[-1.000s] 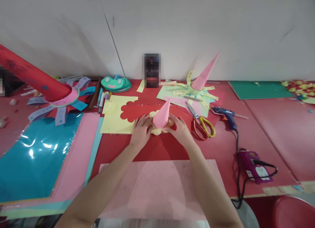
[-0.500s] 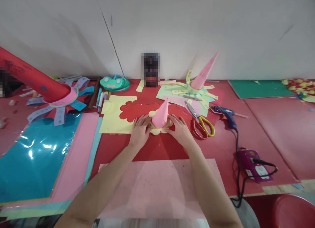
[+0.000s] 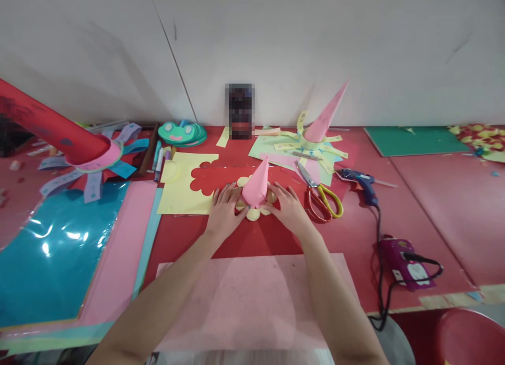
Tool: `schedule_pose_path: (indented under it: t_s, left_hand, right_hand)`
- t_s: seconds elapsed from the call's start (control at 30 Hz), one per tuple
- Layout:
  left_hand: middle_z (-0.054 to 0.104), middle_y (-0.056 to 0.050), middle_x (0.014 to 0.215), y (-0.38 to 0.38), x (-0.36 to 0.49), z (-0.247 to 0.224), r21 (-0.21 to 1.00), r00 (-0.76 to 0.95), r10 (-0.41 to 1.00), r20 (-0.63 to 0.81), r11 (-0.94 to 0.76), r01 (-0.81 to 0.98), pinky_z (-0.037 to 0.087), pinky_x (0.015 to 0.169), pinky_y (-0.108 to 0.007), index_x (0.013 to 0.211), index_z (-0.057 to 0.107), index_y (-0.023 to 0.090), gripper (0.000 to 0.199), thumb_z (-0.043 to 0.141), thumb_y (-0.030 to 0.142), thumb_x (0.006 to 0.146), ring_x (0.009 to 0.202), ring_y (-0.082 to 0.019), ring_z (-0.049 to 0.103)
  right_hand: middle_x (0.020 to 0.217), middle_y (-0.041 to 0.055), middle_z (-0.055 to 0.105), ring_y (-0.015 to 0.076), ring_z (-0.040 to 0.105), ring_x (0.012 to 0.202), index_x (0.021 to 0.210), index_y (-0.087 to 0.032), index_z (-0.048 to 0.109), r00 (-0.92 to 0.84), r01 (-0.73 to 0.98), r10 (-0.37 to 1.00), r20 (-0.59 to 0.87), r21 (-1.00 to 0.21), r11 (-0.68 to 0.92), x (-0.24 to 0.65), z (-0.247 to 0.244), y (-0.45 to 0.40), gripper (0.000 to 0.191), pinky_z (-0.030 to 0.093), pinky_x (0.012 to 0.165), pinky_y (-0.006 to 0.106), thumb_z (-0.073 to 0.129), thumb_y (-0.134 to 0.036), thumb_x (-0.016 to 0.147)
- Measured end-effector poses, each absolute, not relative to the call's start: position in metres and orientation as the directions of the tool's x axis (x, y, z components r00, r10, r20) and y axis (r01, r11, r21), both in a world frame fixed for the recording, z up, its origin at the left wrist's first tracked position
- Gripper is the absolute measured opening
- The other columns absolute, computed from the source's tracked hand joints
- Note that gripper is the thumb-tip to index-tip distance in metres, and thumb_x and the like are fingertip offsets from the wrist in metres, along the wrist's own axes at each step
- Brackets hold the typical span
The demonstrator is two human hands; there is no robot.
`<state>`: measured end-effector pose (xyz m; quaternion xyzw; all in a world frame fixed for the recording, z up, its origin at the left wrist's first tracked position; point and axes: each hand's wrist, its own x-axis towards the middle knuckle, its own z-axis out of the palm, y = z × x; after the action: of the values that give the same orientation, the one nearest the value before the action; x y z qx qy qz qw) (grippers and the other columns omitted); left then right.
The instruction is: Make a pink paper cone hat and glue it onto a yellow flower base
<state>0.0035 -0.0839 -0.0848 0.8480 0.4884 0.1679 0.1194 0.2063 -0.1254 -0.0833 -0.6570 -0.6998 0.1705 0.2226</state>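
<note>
A small pink paper cone (image 3: 256,185) stands point up on a yellow paper flower (image 3: 253,214) with rounded petals, over red sheet paper (image 3: 236,239). From the left, my left hand (image 3: 225,211) grips the flower's edge, its thumb near the front foot of the cone. On the opposite side my right hand (image 3: 289,207) has its fingers curved round the flower's edge, thumb near the front petals. Fingers cover the side petals. Scissors (image 3: 320,194) with one red and one yellow handle lie just right of my right hand.
A blue glue gun (image 3: 365,185) lies to the right, wired to a purple box (image 3: 408,262). Behind stands a taller pink cone (image 3: 327,115) with yellow strips. At left are a red paper tube (image 3: 79,141), green frog cutouts (image 3: 182,133) and blue film (image 3: 47,260).
My left thumb has slid inward along the front of the flower, towards the cone's foot. The cone has tipped slightly, and more of the front petals shows. My right hand has barely moved.
</note>
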Motion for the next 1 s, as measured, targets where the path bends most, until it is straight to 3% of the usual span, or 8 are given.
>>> schedule_pose_path:
  t_s: [0.13,0.23,0.43,1.0]
  left_hand:
    - [0.048,-0.012,0.140,-0.0839,0.0033,-0.0856,0.364,0.467,0.866,0.177,-0.498,0.787,0.025,0.114,-0.050,0.125,0.051,0.021,0.043,0.055,0.034,0.084,0.133,-0.028,0.041]
    - [0.049,-0.013,0.140,-0.0841,0.0033,-0.0857,0.357,0.467,0.865,0.181,-0.500,0.789,0.026,0.114,-0.050,0.125,0.051,0.020,0.043,0.054,0.036,0.085,0.132,-0.029,0.041]
    - [0.048,-0.012,0.141,-0.0845,0.0035,-0.0860,0.335,0.471,0.864,0.180,-0.504,0.796,0.025,0.113,-0.050,0.127,0.049,0.019,0.046,0.054,0.038,0.086,0.133,-0.029,0.041]
    - [0.052,-0.012,0.137,-0.0828,0.0018,-0.0907,0.386,0.453,0.863,0.223,-0.504,0.772,0.026,0.114,-0.050,0.123,0.051,0.019,0.040,0.051,0.033,0.086,0.131,-0.027,0.044]
  right_hand:
    - [0.145,0.0097,0.045,0.0221,0.036,0.138,0.139,-0.018,0.042,-0.049,0.853,0.996,0.070,-0.516,0.079,0.2082,-0.0820,-0.1261,0.053,0.026,0.115,0.047,0.047,-0.042,0.091]
    - [0.152,0.0088,0.033,0.0237,0.026,0.142,0.143,-0.018,0.038,-0.085,0.897,0.996,0.036,-0.432,0.092,0.2095,-0.0840,-0.1267,0.055,0.024,0.116,0.048,0.044,-0.039,0.093]
    - [0.155,0.0091,0.025,0.0270,0.017,0.145,0.147,-0.017,0.030,-0.112,0.948,0.994,-0.019,-0.302,0.101,0.2080,-0.0883,-0.1294,0.061,0.022,0.117,0.050,0.043,-0.040,0.092]
    - [0.154,0.0098,0.028,0.0299,0.021,0.143,0.142,-0.021,0.040,-0.088,0.933,0.996,0.021,-0.347,0.090,0.2065,-0.0878,-0.1310,0.053,0.024,0.115,0.050,0.047,-0.037,0.092]
